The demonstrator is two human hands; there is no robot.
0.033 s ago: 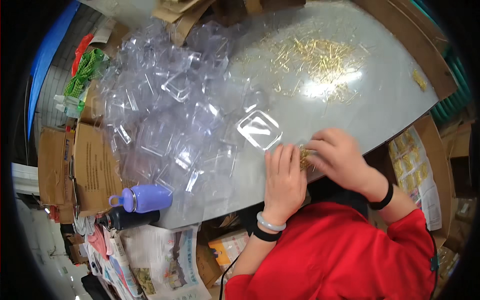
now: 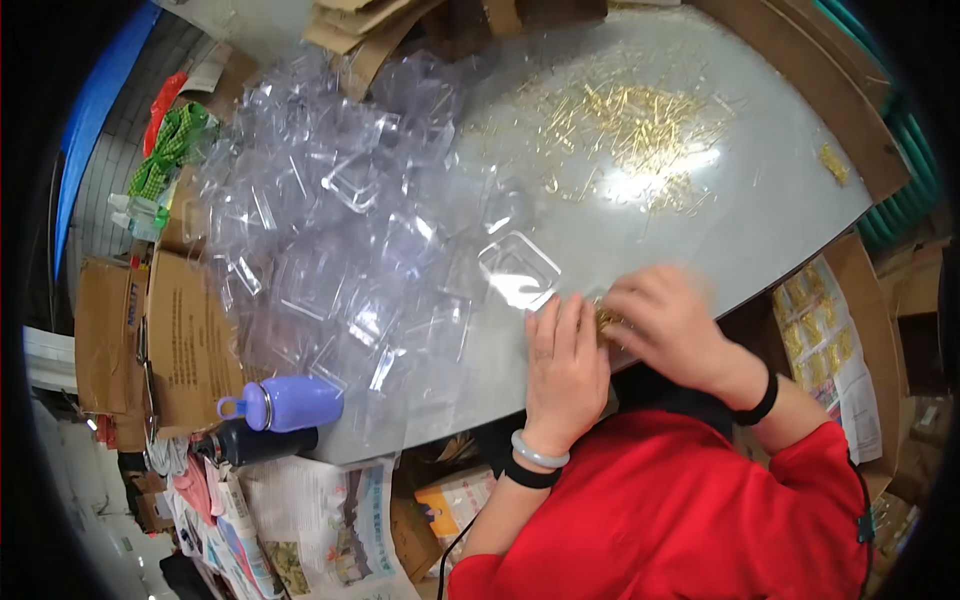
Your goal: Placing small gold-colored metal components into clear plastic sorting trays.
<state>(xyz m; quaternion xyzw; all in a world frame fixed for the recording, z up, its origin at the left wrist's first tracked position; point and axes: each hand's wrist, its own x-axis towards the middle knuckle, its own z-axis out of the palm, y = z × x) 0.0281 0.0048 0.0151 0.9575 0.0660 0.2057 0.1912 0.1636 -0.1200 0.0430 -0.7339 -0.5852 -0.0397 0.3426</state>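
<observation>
My left hand lies at the near edge of the grey table, its fingers stretched out side by side and its thumb hidden. Against its right side is a small cluster of thin gold metal pins. My right hand, slightly smeared by motion, curls its fingers onto that cluster from the other side. Just beyond my left fingertips a clear plastic box piece with rounded corners lies on the table. Farther back, a loose heap of similar gold pins is spread over the tabletop.
Clear plastic boxes pile up on the left. A purple bottle and a black bottle lie at the near left edge. Cardboard borders the far right. Below right, an open carton holds packs of gold pieces.
My right fingers have shifted slightly at the gold pins and look more blurred. The glare on the clear box piece has changed. My left hand stays nearly in place.
</observation>
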